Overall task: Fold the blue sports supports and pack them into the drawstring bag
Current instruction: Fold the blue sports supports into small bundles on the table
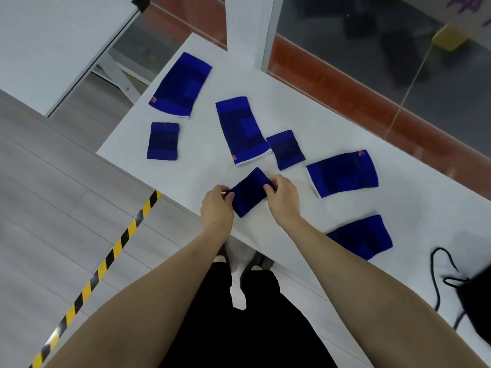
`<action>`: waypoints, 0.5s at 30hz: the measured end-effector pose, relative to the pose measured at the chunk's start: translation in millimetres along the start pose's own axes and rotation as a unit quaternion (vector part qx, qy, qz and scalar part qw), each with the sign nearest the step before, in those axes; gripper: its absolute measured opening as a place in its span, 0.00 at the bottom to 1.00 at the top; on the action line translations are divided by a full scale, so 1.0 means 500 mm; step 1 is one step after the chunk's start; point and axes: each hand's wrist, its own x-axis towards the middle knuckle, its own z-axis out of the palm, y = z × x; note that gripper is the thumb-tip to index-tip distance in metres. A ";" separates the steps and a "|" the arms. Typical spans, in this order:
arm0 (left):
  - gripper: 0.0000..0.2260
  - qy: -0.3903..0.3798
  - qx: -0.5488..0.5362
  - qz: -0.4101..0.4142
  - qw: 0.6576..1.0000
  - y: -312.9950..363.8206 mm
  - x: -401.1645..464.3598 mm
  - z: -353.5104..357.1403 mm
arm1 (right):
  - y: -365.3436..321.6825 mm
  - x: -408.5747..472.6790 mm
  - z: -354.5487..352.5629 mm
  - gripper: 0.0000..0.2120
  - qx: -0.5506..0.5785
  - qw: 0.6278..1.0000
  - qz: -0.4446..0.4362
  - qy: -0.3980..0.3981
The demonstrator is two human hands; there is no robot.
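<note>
Smooth white worktop (305, 107) runs diagonally over grey plank flooring crossed by a yellow-and-black hazard tape (106, 261). In the head view, both hands pinch one small knitted blue wrist support (248, 192) near the frame's centre: the left hand (216, 205) grips its 8 o'clock end, the right hand (281, 195) its 3 o'clock end, fingers curled closed on the ribbed fabric. Six more stretchy blue supports lie flat. A long curved sleeve (180, 86) sits at 11 o'clock, a small square band (163, 141) below it, another long sleeve (240, 130) at 12, a small band (285, 149) touching its edge, a wide pad (342, 173) at 2 o'clock, and a darker pad (362, 236) at 4. Far at 4 o'clock rests the black drawstring bag (475, 296), cord looped loosely.
</note>
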 end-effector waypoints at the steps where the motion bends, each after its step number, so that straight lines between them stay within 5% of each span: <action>1: 0.11 -0.007 0.008 -0.003 1.000 -0.005 0.010 0.000 | -0.003 0.001 0.003 0.11 -0.015 1.000 0.006 0.000; 10: 0.11 -0.031 0.059 0.006 0.998 -0.014 0.025 0.010 | -0.004 -0.008 0.033 0.19 -0.072 0.997 0.016 -0.006; 15: 0.11 -0.051 0.137 0.023 0.989 -0.004 0.026 -0.008 | 0.000 -0.016 0.020 0.13 -0.029 0.999 0.030 -0.013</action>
